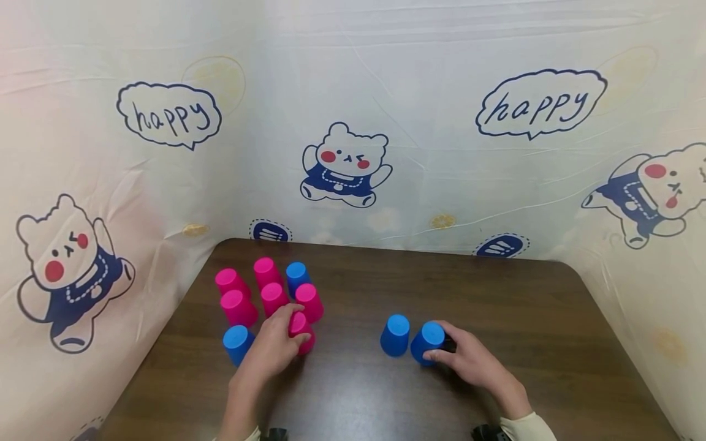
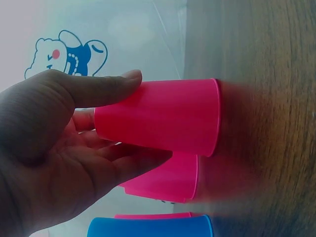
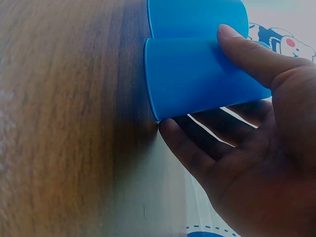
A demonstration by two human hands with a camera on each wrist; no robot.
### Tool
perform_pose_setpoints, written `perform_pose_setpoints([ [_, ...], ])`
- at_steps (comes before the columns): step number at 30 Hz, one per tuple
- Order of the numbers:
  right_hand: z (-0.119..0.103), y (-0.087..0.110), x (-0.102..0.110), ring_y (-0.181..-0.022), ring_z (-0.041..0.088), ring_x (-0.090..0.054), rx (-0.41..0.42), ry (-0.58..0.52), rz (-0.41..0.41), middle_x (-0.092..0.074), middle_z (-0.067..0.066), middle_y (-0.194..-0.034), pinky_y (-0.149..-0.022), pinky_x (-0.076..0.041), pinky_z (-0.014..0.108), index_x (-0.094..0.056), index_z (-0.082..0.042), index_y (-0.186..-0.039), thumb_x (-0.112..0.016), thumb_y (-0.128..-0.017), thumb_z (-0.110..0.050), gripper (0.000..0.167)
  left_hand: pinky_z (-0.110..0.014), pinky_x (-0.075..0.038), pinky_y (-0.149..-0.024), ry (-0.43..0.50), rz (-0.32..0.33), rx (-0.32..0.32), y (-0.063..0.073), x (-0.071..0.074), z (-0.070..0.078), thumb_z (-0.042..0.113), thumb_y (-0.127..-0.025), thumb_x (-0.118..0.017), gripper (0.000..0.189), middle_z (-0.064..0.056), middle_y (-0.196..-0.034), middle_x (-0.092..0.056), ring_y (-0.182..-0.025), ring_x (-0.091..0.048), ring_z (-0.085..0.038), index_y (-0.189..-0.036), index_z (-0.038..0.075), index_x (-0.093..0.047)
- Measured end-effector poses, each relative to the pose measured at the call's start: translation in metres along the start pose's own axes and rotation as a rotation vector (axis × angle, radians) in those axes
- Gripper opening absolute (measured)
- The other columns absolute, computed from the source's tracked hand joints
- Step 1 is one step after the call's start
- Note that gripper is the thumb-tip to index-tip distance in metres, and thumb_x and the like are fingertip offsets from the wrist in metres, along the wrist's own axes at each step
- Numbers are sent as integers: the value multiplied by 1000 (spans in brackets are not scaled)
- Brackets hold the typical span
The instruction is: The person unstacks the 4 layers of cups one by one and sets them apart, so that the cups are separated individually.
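On the left of the table, my left hand [image 1: 274, 343] holds a pink cup [image 2: 163, 116] at the front of a group of upside-down cups. The thumb lies on one side of it, the fingers on the other. Farther right, my right hand [image 1: 471, 358] grips an upside-down blue cup [image 1: 426, 344] between thumb and fingers. The rim of that cup is at the tabletop in the right wrist view. Close on its left stands another blue cup [image 1: 394, 337], also upside down.
Around the left hand stand several pink cups [image 1: 239, 308], a blue cup [image 1: 298, 277] at the back and a blue cup [image 1: 237, 344] at the front left. The brown wooden table [image 1: 353, 392] meets a printed cloth [image 1: 430, 141] behind and at both sides.
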State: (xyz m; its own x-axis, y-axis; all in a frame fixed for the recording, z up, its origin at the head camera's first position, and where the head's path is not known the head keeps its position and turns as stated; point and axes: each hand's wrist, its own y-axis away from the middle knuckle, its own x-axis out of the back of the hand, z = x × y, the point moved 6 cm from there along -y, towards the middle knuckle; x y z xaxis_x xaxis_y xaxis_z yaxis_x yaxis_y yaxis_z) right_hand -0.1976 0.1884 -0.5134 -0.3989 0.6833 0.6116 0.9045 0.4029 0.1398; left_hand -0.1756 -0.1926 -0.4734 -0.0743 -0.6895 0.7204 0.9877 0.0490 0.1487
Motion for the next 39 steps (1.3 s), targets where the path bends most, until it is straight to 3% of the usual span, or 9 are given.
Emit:
perform_pose_setpoints([
  [28, 0, 1, 0, -122, 32, -65, -6, 6, 6, -70, 7, -132, -105, -50, 67, -59, -14, -144, -75, -97, -40, 56, -51, -64, -87, 33, -7, 6, 1, 4, 2, 14, -87, -87, 72, -12, -137, -62, -125, -59, -35, -150, 14, -51],
  [39, -3, 2, -1, -120, 31, -65, 45, 0, -4, -69, 8, -131, -102, -53, 65, -58, -13, -143, -73, -100, -37, 52, -51, -62, -95, 14, 59, -98, 13, 23, 27, 19, -89, -86, 65, -12, -138, -65, -126, -62, -34, -147, 13, -57],
])
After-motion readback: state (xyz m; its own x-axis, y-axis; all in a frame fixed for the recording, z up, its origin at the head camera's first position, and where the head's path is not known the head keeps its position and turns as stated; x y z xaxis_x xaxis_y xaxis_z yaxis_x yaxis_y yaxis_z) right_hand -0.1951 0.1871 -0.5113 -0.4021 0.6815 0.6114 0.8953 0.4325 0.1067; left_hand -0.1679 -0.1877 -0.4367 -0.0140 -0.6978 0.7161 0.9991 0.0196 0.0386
